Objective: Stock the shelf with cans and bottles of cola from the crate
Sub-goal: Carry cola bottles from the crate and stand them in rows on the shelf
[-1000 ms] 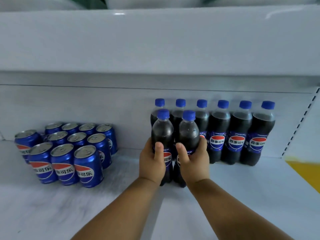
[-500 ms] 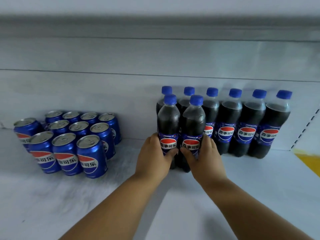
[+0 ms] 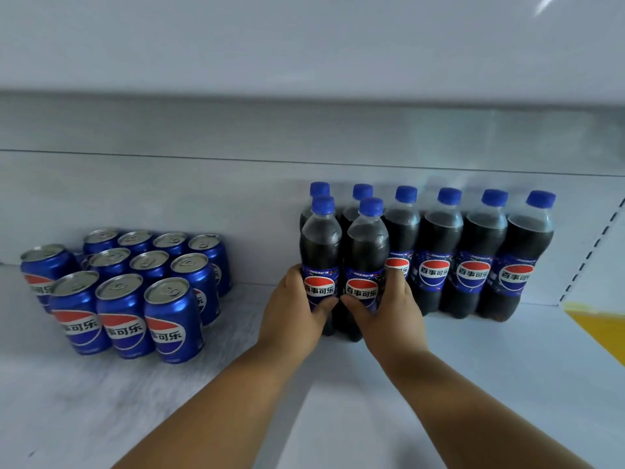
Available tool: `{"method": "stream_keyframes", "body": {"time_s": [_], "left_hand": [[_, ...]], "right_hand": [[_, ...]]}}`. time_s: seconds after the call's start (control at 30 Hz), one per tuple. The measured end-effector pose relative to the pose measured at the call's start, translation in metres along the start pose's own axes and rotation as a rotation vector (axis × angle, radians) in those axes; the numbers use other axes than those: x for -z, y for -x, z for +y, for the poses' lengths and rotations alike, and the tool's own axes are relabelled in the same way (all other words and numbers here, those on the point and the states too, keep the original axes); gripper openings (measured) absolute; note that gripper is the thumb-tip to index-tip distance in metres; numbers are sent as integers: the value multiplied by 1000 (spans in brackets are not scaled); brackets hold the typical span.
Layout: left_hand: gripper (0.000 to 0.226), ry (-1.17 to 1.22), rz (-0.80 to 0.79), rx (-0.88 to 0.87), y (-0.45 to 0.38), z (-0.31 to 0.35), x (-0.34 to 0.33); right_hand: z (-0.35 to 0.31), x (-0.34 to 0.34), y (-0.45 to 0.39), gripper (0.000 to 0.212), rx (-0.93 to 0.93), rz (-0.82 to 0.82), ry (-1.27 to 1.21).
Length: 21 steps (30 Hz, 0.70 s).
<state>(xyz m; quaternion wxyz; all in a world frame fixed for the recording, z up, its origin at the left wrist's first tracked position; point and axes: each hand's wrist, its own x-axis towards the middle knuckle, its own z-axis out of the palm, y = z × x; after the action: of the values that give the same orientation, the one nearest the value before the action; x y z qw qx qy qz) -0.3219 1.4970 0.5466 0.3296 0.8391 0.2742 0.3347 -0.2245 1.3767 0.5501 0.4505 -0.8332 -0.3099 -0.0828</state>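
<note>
Two cola bottles with blue caps stand side by side on the white shelf (image 3: 473,374), in front of a back row of several more bottles (image 3: 436,252). My left hand (image 3: 292,316) grips the lower part of the left front bottle (image 3: 320,245). My right hand (image 3: 389,313) grips the lower part of the right front bottle (image 3: 367,252). Both bottles are upright with labels facing me, their bases on the shelf. Several blue cola cans (image 3: 125,313) stand in rows at the shelf's left. The crate is out of view.
The shelf's white back panel (image 3: 203,204) rises behind the goods, and the shelf above (image 3: 304,45) overhangs. A perforated upright (image 3: 588,252) and a yellow surface (image 3: 602,326) bound the right side. Bare shelf lies between cans and bottles.
Both hands slid down from the bottles' middles to their lower parts, and the two front bottles now stand set down on the shelf before the back row. The camera view tilted slightly.
</note>
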Motion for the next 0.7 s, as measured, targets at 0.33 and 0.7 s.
{"method": "stream_keyframes", "body": {"time_s": [0.33, 0.7], "left_hand": [[56, 39, -49, 41, 2, 10, 4], [70, 182, 236, 44, 64, 57, -8]], "right_hand": [[-7, 5, 3, 55, -57, -64, -29], [-24, 37, 35, 98, -59, -20, -123]]}}
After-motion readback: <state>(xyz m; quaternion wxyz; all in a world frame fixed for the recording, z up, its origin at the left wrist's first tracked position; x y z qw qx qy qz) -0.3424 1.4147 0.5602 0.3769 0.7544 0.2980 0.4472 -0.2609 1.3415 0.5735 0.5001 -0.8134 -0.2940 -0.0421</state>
